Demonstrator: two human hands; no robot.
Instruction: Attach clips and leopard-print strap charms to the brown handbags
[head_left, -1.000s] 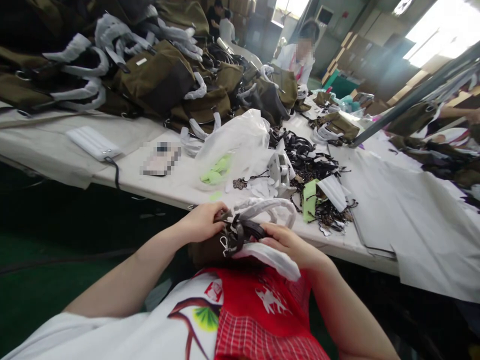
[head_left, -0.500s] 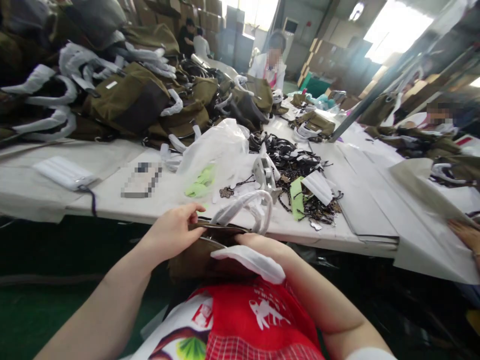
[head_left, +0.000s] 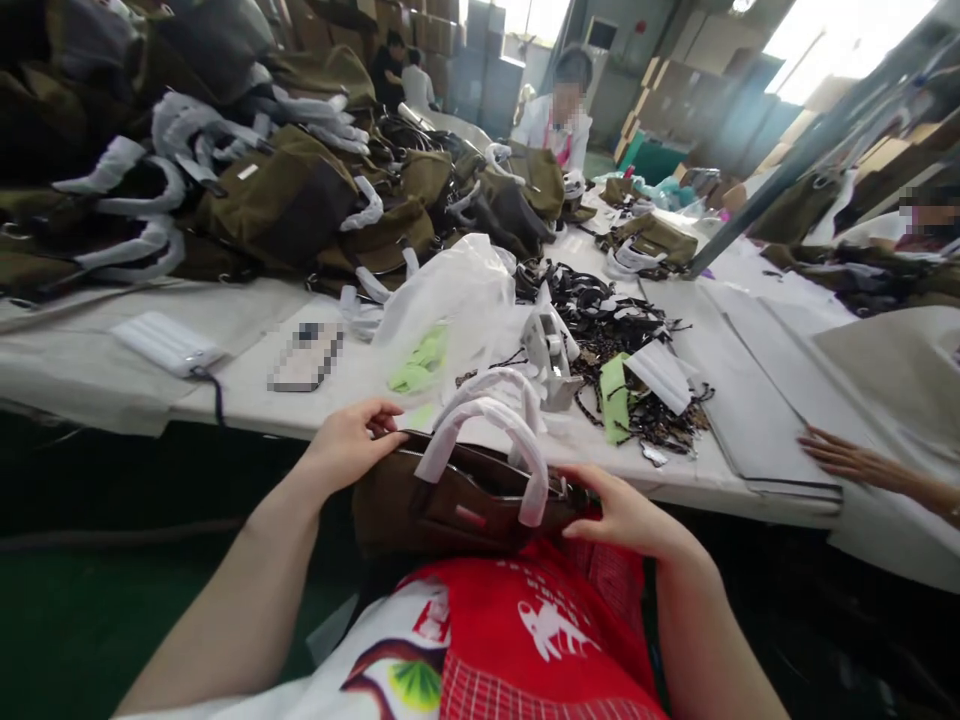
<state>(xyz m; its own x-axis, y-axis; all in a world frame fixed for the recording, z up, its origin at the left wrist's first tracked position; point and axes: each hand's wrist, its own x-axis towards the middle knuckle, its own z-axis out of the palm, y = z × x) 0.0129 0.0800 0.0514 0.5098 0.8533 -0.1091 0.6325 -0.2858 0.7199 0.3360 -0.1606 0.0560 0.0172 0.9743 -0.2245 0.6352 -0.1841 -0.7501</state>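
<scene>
A brown handbag (head_left: pixel 420 505) with a zipped top rests against my red apron at the table's front edge. Its mouth is partly unzipped, and two handles (head_left: pixel 480 415) wrapped in white stand up from it. My left hand (head_left: pixel 352 440) pinches the bag's top left corner between thumb and fingers. At the opposite end, my right hand (head_left: pixel 619 510) has its thumb and fingers around the right corner. The bag's inside is mostly hidden from view.
Olive-brown bags (head_left: pixel 277 195) are heaped at the back left. On the table lie a phone (head_left: pixel 306 358), a clear plastic bag (head_left: pixel 450 290), a white-grey device (head_left: pixel 551 350) and dark straps (head_left: pixel 600 310). Another person's hand (head_left: pixel 847 455) rests at the right; a slanted pole (head_left: pixel 757 190) rises behind.
My right hand has come out of the bag's mouth and moved to its right end. The front handle now stands upright. The other person's hand has reached further left.
</scene>
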